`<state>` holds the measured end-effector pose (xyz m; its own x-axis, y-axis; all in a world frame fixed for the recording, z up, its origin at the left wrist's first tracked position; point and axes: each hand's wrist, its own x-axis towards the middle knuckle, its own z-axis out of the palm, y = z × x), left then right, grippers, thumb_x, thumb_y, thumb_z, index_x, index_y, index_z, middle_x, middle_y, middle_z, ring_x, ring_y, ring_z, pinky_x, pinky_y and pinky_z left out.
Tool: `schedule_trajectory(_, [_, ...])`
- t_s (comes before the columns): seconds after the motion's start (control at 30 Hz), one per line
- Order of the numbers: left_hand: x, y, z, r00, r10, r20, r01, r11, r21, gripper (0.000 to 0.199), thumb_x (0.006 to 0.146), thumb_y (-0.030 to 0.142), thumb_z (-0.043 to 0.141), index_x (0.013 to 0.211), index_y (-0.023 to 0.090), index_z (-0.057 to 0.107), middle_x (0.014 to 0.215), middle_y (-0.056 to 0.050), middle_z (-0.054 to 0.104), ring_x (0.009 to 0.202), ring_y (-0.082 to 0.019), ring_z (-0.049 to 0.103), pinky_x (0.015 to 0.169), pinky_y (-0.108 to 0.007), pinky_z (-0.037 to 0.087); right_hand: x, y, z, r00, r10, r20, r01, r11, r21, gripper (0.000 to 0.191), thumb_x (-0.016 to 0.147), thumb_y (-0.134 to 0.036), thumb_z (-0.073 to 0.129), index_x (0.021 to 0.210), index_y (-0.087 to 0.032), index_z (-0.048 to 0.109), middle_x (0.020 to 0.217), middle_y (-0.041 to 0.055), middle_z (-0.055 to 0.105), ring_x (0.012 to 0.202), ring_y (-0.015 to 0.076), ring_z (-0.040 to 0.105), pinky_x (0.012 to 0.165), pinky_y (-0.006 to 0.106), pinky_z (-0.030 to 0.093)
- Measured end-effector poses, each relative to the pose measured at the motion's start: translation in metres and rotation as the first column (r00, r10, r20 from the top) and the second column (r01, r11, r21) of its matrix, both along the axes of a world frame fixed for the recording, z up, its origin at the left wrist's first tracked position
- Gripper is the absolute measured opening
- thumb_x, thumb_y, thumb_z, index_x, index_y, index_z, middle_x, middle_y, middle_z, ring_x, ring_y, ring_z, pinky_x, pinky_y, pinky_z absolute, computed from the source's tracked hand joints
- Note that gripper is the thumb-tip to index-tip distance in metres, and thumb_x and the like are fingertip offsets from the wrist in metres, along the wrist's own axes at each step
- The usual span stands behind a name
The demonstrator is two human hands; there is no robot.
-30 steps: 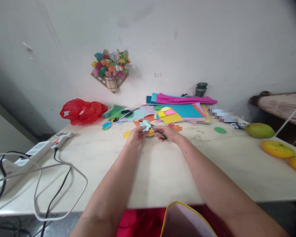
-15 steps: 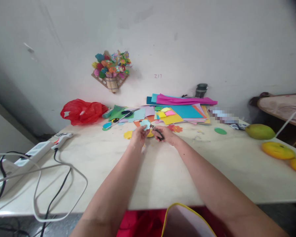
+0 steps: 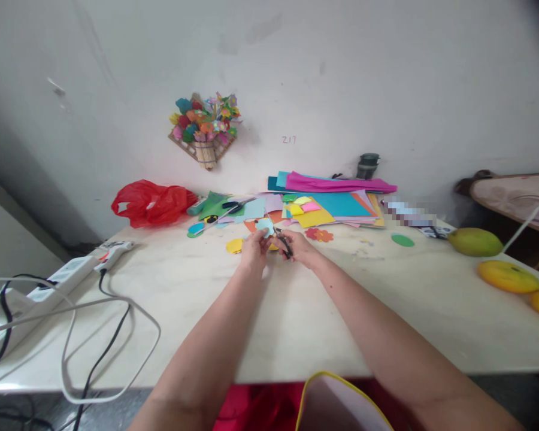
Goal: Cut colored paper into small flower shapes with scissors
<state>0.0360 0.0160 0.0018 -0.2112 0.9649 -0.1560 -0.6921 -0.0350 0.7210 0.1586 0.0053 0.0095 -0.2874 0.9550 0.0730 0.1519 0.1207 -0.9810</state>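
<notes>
From my distant seat, I see a white power strip (image 3: 67, 275) on the pale table (image 3: 197, 311), a red bag (image 3: 150, 205), coloured sheets (image 3: 341, 203) before the grey wall (image 3: 296, 72), then fruit (image 3: 475, 242). The left hand (image 3: 253, 246) pinches the light-blue cutout (image 3: 265, 225) beyond its fingertips; the right hand's (image 3: 297, 245) fingers wrap the scissors (image 3: 287, 249), blades near the cutout's right edge.

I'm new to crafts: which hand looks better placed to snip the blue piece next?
Probably the right hand: it grips the scissors close beside the blue piece, which the left hand holds.
</notes>
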Motion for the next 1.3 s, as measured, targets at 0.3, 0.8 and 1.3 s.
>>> schedule_trajectory(0.3, [0.006, -0.003, -0.003, 0.999, 0.046, 0.011, -0.046, 0.999, 0.016, 0.012, 0.069, 0.006, 0.062, 0.066, 0.015, 0.054, 0.059, 0.001, 0.062, 0.049, -0.008, 0.059, 0.052, -0.018, 0.045, -0.010, -0.003, 0.000, 0.998, -0.065, 0.010, 0.065, 0.997, -0.030, 0.030, 0.068, -0.040, 0.071, 0.080, -0.017, 0.057, 0.051, -0.0040, 0.052, 0.039, 0.0101, 0.050, 0.031, 0.019, 0.031])
schedule_trajectory(0.8, [0.009, -0.007, -0.001, 1.000, 0.026, 0.016, -0.027, 1.000, 0.007, 0.011, 0.068, 0.009, 0.063, 0.068, 0.016, 0.054, 0.054, 0.000, 0.062, 0.043, -0.010, 0.057, 0.045, -0.020, 0.042, -0.019, -0.005, -0.002, 0.989, -0.120, 0.082, 0.123, 0.992, -0.036, 0.030, 0.068, -0.043, 0.071, 0.078, -0.020, 0.054, 0.052, -0.0028, 0.054, 0.040, 0.0125, 0.052, 0.031, 0.021, 0.034])
schedule_trajectory(1.3, [-0.001, -0.002, -0.003, 1.000, -0.020, -0.016, 0.021, 0.999, 0.045, 0.004, 0.067, 0.007, 0.060, 0.067, 0.011, 0.060, 0.059, -0.004, 0.066, 0.050, -0.012, 0.061, 0.049, -0.020, 0.046, -0.022, -0.004, -0.005, 0.990, -0.127, 0.062, 0.129, 0.991, -0.027, 0.034, 0.068, -0.046, 0.071, 0.080, -0.018, 0.055, 0.046, -0.0055, 0.051, 0.036, 0.0115, 0.051, 0.027, 0.019, 0.032])
